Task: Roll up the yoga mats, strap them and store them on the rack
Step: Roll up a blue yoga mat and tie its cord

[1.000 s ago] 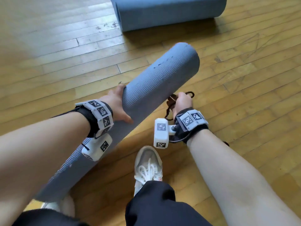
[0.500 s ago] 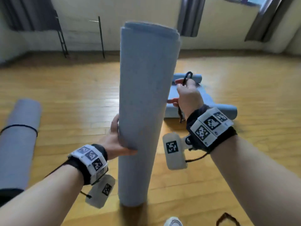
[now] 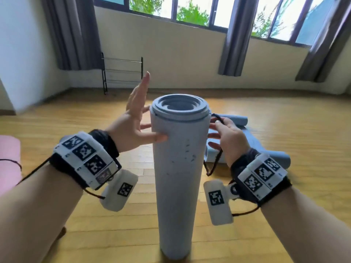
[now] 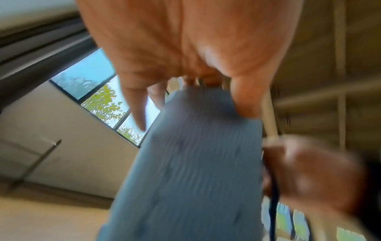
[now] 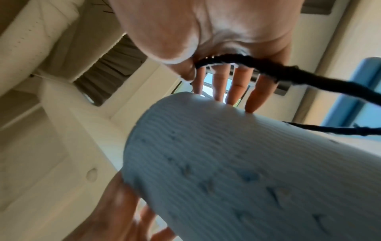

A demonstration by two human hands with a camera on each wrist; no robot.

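No readable text or brand anywhere; only black-and-white square code tags on the white wrist units (image 3: 86, 157).

Rolled mat (image 3: 178, 168): grey-blue foam cylinder, upright on wood-plank floor (image 3: 284, 118), centre of head view, between both hands. Top end shows concentric spiral layers (head view only). Wrist views show fine ribbed texture w/ small nicks on the outer skin.

Left hand (image 3: 133, 126): spread wide, fingers straight; thumb and lower fingers touch the mat's left side near the top, upper fingers point up, clear of it.

Right hand (image 3: 228, 137): fingers extended against the mat's right side; black braided strap (image 3: 215, 160) pinched at the thumb, loop hanging below. Right wrist view shows the strap crossing the palm (image 5: 257, 63); head view hides that.

Background: metal rack (image 3: 122, 72) at far wall by grey curtains; blue mat (image 3: 266, 149) partly unrolled behind right hand; pink mat (image 3: 8, 158) at left edge.
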